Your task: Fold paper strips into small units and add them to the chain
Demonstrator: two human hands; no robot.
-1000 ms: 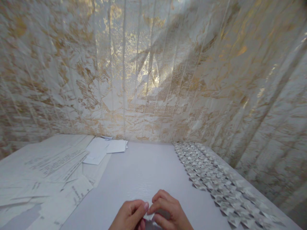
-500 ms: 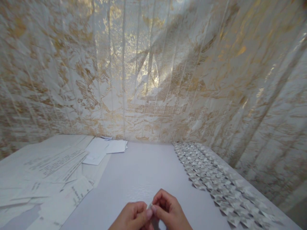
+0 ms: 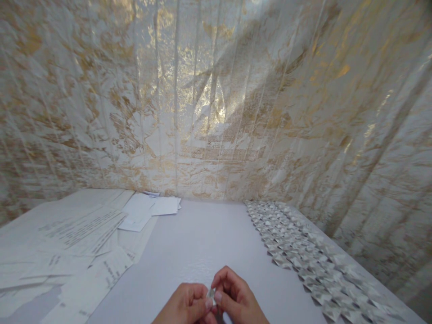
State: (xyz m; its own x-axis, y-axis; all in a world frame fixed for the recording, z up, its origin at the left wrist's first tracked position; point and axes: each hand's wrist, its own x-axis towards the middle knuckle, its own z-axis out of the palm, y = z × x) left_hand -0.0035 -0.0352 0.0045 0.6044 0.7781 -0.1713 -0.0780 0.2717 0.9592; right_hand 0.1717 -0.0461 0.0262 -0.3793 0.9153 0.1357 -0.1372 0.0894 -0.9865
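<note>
At the bottom centre, close to the front of the table, my left hand [image 3: 189,304] and my right hand [image 3: 233,294] meet. Between their fingertips they pinch a small folded piece of paper [image 3: 211,293], pale and only partly visible. Thumbs and forefingers of both hands press on it, and the other fingers curl underneath. To the right of my hands lies a long band of many small folded paper pieces [image 3: 303,252], set in tight rows with pointed tips.
Loose printed sheets [image 3: 87,234] overlap across the left of the white table [image 3: 202,234]. Small blank white papers [image 3: 165,206] lie at the back, left of centre. A shiny gold-and-white patterned curtain [image 3: 209,112] hangs along the far edge and the right side.
More of the small paper now shows between my fingertips, and my right forefinger has shifted slightly left over it. The view has moved very slightly; the papers lie as before.
</note>
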